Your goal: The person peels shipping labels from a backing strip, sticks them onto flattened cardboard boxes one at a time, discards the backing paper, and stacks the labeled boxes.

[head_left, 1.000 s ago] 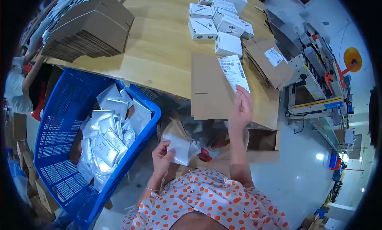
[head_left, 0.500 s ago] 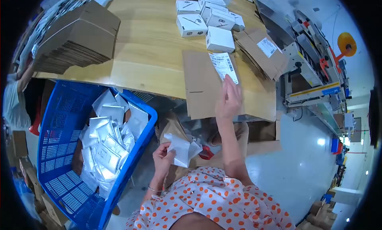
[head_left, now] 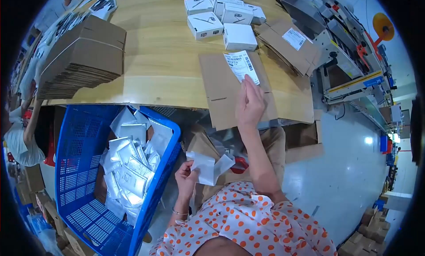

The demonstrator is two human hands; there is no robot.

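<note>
My right hand (head_left: 251,103) pinches the lower end of a printed white label (head_left: 240,65), which lies over a flat brown cardboard piece (head_left: 221,90) at the table's front edge. Low in front of my body, my left hand (head_left: 187,176) is closed on crumpled white backing paper (head_left: 204,168). Just beyond the cardboard stands a plain white box (head_left: 239,37). To its right, a flat carton stack (head_left: 290,43) carries another label on top.
A blue basket (head_left: 144,211) of silvery packets (head_left: 133,178) stands at the left below the wooden table (head_left: 155,74). A banded cardboard stack (head_left: 84,54) sits at the table's left, near another person's arm (head_left: 32,119). Machinery (head_left: 354,74) stands at the right.
The view has shifted, moving the table's items leftward in the picture. My right hand has moved slightly up and left with the label. My left hand keeps holding the paper.
</note>
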